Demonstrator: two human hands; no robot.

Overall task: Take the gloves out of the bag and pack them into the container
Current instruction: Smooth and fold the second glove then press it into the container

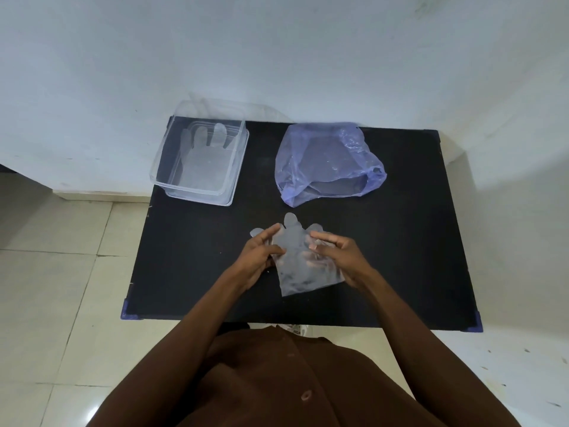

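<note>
A clear plastic glove (pixel 295 266) lies flat on the black table (pixel 400 257), fingers pointing away from me. My left hand (pixel 261 257) pinches its left edge and my right hand (pixel 335 257) grips its right side, with some fingertips showing through the film. A clear container (pixel 200 158) stands at the table's far left with another clear glove (pixel 200 149) lying flat inside. A crumpled blue plastic bag (pixel 326 161) sits at the far middle, its mouth facing me.
The table stands against a white wall. Blue protectors (pixel 127 312) cap its near corners. Pale floor tiles lie to the left and right. My brown shirt fills the bottom of the view.
</note>
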